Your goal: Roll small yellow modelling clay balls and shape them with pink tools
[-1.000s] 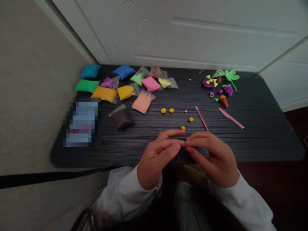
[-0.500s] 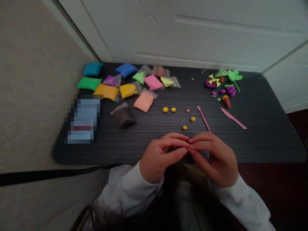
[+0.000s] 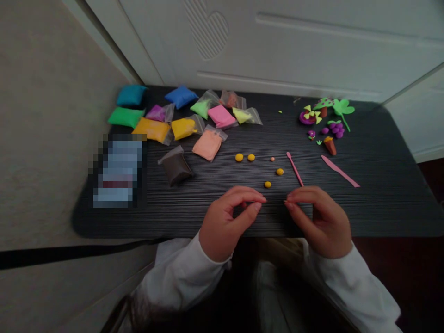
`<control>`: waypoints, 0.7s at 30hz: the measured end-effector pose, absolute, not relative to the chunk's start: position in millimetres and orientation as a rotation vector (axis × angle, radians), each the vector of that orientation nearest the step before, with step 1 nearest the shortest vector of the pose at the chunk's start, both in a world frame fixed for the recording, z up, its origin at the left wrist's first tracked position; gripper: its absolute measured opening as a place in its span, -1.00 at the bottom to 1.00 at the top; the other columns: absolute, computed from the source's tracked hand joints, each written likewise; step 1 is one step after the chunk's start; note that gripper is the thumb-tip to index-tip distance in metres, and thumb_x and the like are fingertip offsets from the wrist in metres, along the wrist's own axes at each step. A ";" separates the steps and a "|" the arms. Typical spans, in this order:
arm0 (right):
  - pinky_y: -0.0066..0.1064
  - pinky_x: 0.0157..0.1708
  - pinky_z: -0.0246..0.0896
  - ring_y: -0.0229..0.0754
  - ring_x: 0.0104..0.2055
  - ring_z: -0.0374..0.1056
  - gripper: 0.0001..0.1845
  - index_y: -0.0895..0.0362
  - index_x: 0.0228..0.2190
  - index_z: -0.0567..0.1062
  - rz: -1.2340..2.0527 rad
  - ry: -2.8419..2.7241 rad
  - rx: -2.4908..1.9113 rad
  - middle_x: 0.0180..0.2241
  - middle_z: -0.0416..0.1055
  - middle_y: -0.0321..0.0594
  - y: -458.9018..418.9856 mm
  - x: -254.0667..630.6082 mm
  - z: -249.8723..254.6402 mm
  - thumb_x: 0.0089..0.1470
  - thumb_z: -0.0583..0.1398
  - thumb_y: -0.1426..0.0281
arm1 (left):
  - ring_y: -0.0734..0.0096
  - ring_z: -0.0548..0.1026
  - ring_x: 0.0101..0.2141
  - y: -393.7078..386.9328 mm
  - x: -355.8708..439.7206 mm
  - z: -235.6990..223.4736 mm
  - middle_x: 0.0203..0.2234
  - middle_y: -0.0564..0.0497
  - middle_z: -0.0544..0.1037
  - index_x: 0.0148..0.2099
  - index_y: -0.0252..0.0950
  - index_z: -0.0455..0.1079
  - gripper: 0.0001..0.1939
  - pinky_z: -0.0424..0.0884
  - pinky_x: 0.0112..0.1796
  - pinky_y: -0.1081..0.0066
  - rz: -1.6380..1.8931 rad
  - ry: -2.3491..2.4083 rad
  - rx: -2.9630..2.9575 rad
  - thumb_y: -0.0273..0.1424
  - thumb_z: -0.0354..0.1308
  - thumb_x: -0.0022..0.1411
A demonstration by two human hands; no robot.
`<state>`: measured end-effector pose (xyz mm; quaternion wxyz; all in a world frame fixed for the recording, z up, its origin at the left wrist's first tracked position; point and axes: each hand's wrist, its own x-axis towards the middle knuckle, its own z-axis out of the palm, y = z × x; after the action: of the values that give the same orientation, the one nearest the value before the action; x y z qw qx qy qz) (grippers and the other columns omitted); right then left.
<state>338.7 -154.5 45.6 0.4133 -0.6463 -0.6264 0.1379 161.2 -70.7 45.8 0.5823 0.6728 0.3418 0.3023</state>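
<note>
Two bare hands face each other over the near edge of a dark, ribbed table (image 3: 166, 212), their fingertips apart. On the left hand (image 3: 220, 226), thumb and forefinger curve together; whether anything lies between them cannot be told. On the right hand (image 3: 324, 224), thumb and fingers come together in a pinch, with a tiny pale speck (image 3: 285, 202) at the tips, too small to tell what it is or whether it is gripped.

Just beyond the gap between the hands sits one yellow ball (image 3: 267, 184). A second ball (image 3: 279, 171) is a little farther back to the right, and two more, (image 3: 239, 157) and (image 3: 251, 157), lie side by side to the left. Near them is a peach bead (image 3: 272, 159). A pink rod (image 3: 294, 169) points down toward the right hand, and a pink knife (image 3: 340, 171) lies to its right.

Farther left are small bags of colour, the nearest being a dark brown bag (image 3: 176, 167) and a peach bag (image 3: 208, 144). Left of these is a pixelated rectangle (image 3: 120, 171).

At the far right stand small shapes: a purple bowl (image 3: 305, 119) with yellow pieces, purple grapes (image 3: 336, 129), a brown cone (image 3: 330, 147) and a green leaf (image 3: 343, 107). Behind the table, a white panel (image 3: 294, 51) bears a ridged heart (image 3: 210, 37).
</note>
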 end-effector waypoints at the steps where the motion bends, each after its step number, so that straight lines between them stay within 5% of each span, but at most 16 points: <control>1: -0.27 -0.24 0.22 -0.17 -0.26 0.32 -0.87 0.07 -0.36 0.42 0.321 -1.590 -1.713 -0.38 0.42 -0.24 -153.9 344.6 42.4 -0.04 0.18 0.48 | 0.38 0.42 -0.20 -67.2 159.3 44.1 -0.30 0.00 0.50 -0.26 -0.24 0.45 -0.86 0.32 -0.14 0.35 0.733 0.842 1.680 -0.46 0.08 0.15; 14: -0.20 -0.19 -0.04 -0.16 -0.27 0.27 -0.89 0.01 -0.40 0.49 0.174 -1.790 -2.048 -0.40 0.42 -0.28 -144.3 351.7 20.2 0.01 0.16 0.32 | 0.28 0.36 -0.27 -63.2 172.2 14.8 -0.37 0.01 0.53 -0.22 -0.19 0.48 -0.81 0.21 -0.24 0.23 0.521 0.899 2.486 -0.36 0.05 0.17; 21: -0.20 -0.19 0.08 -0.15 -0.25 0.31 -0.85 0.04 -0.32 0.47 0.167 -1.742 -2.000 -0.34 0.42 -0.24 -153.3 363.5 24.0 0.00 0.16 0.35 | 0.31 0.35 -0.34 -58.2 176.0 16.8 -0.41 0.04 0.54 -0.28 -0.19 0.47 -0.83 0.17 -0.32 0.27 0.466 0.895 2.549 -0.38 0.04 0.18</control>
<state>363.5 -153.3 24.0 0.2399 -0.7306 -0.6364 0.0610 176.0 -58.2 16.8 0.1985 0.9113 0.3198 0.1667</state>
